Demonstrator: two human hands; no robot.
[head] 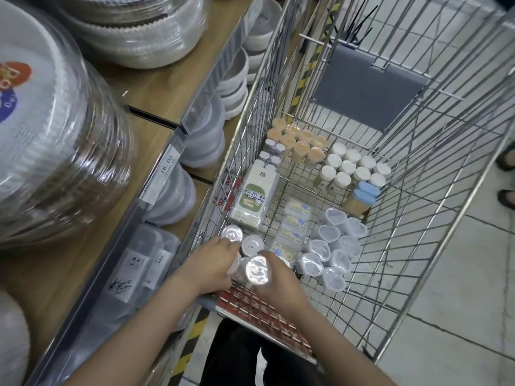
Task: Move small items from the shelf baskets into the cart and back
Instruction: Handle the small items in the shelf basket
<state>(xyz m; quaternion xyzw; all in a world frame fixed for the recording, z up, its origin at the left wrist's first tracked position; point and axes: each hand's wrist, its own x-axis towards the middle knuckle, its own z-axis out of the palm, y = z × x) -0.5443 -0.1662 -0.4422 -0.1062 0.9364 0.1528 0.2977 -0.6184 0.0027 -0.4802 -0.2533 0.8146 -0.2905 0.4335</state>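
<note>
Both your hands are down in the cart (434, 207), at its near-left corner by the shelf (156, 79) side. L hand (211, 263) has fingers curled over a clear-lidded jar (232, 233), w/ more jars bunched under the palm; exact grip on them is hidden, so can't tell how many you've got. R hand (278, 277) is curled round another jar (257, 270), shiny lid up, thumb side toward the L hand. One more, a speckled jar (252, 245), sits between the two hands, touching neither as far as I can see. Looks like you're clustering same-type items in that corner, prob so they stand upright and don't roll on the wire floor. Rest of the cart is sorted the same way: green box (252, 199) along the left wall, orange-cap jars (298, 140) at the far-left corner, white-cap bottles (354, 168) and blue-lid tubs (362, 196) mid-floor, clear tubs (331, 246) to the right of your hands, flat packs (294, 227) between. Whether you're setting down or picking up can't be told from this alone. Plates (55, 129) on the shelf, bowls (234, 79) below.
</note>
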